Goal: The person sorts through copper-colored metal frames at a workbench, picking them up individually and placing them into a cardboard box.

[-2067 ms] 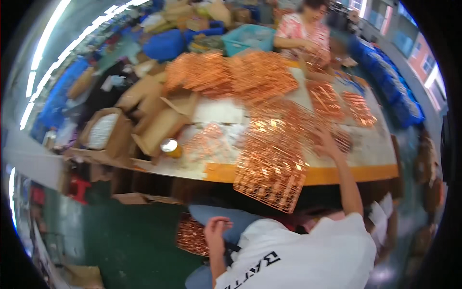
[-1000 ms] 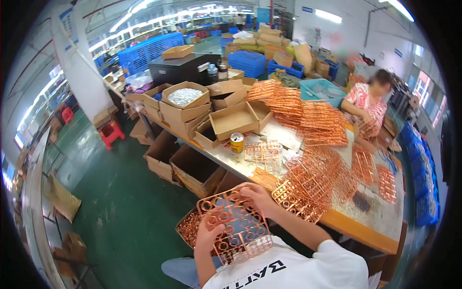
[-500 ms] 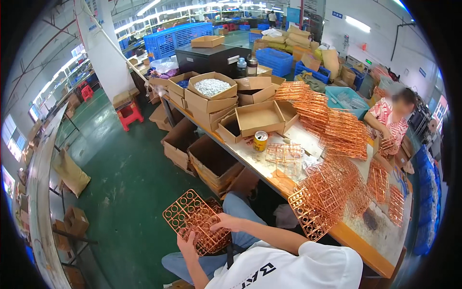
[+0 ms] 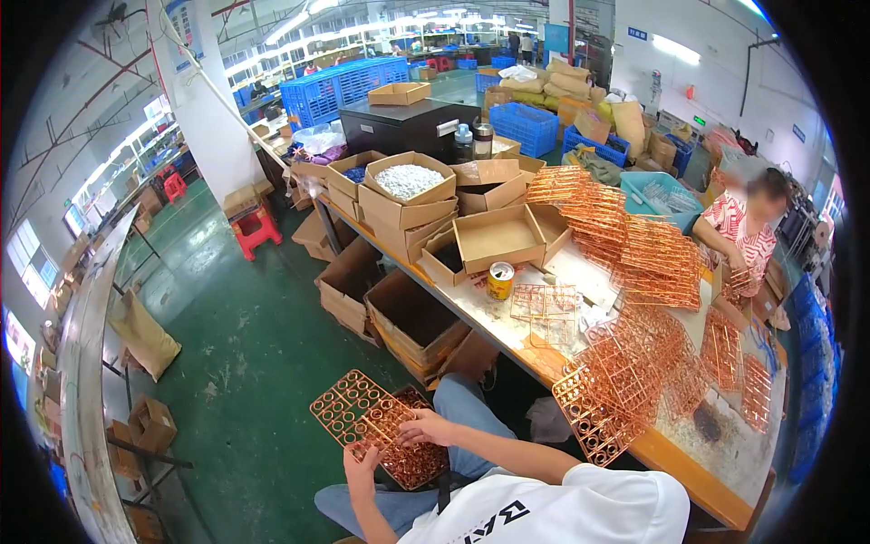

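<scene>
My left hand (image 4: 362, 461) grips the near edge of a copper-coloured sprue frame (image 4: 349, 408), a flat grid with several rows of rings. At the frame's right side, my right hand (image 4: 426, 428) has its fingers bent against the grid. Below both hands, a box of loose copper-coloured pieces (image 4: 419, 470) sits by my legs, partly covered by the frame. The fingertips of my right hand are too small to show whether a loose ring is between them.
On the workbench (image 4: 725, 444) to my right lie overlapping sprue frames (image 4: 616, 372), a taller stack (image 4: 662, 263), a yellow can (image 4: 499, 281) and cardboard trays (image 4: 498, 238). Open cartons (image 4: 412, 317) stand beneath. Across the bench a person (image 4: 743, 227) handles copper-coloured pieces.
The sprue frame has tilted and turned in my hands, uncovering more of the box's contents below. My right hand has shifted slightly along its edge. The whole view has moved a little.
</scene>
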A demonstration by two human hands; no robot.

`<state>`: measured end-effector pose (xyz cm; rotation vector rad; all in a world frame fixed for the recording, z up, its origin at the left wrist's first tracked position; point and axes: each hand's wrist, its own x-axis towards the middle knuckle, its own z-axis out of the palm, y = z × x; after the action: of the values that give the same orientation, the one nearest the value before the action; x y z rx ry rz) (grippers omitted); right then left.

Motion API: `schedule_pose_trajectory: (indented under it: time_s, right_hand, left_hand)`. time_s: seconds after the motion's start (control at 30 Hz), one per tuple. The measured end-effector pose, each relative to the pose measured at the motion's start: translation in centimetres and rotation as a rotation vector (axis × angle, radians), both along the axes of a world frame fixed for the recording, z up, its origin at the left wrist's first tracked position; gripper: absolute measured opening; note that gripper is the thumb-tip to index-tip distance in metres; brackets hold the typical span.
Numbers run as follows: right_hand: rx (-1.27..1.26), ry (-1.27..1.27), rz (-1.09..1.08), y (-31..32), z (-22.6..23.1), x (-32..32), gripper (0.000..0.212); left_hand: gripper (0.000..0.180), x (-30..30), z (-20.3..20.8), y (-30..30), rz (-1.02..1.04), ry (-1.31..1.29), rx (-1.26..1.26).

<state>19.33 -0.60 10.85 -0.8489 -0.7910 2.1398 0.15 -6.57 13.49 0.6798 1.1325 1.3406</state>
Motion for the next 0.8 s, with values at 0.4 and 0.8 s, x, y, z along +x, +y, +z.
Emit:
schedule_pose_trajectory:
  time_s: [0.4,0.8]
  right_hand:
    - [0.243,-0.225,0.253,1.2,-0.5,2.3,0.014]
    - [-0.009,-0.204,0.135,1.0,-3.7,1.1,0.023]
  left_hand:
    - [0.038,0.2,-0.8,0.0,-0.043,-0.219,-0.022]
    - [0.015,1.4,-4.4,-1.0,0.029,-0.061,-0.275]
